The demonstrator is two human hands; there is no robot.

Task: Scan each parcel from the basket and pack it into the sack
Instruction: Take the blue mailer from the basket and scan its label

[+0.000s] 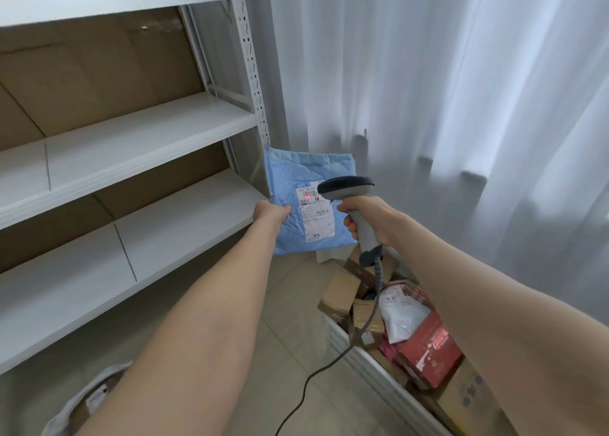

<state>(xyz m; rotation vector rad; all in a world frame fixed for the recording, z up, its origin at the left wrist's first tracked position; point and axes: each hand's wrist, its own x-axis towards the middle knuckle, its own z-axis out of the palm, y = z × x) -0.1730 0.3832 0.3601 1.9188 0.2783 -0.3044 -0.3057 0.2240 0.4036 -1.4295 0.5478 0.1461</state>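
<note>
My left hand (pixel 271 214) pinches the left edge of a blue padded mailer (pixel 304 172) and holds it upright in front of me. A white label (pixel 315 216) on its face carries a red scanner dot. My right hand (pixel 369 216) grips the grey handle of a barcode scanner (pixel 349 187), whose dark head points at the label from just to its right. Its cable (pixel 333 360) hangs down to the floor. The white basket (pixel 369 361) at lower right holds several parcels. The grey sack (pixel 71 406) sits at the bottom left, partly behind my left arm.
White metal shelves (pixel 138 139) backed with cardboard fill the left side. A pale curtain (pixel 461 89) hangs along the right. Inside the basket lie brown boxes (pixel 339 290), a white bag (pixel 402 317) and a red box (pixel 428 353). Beige floor tiles (pixel 290 307) run between sack and basket.
</note>
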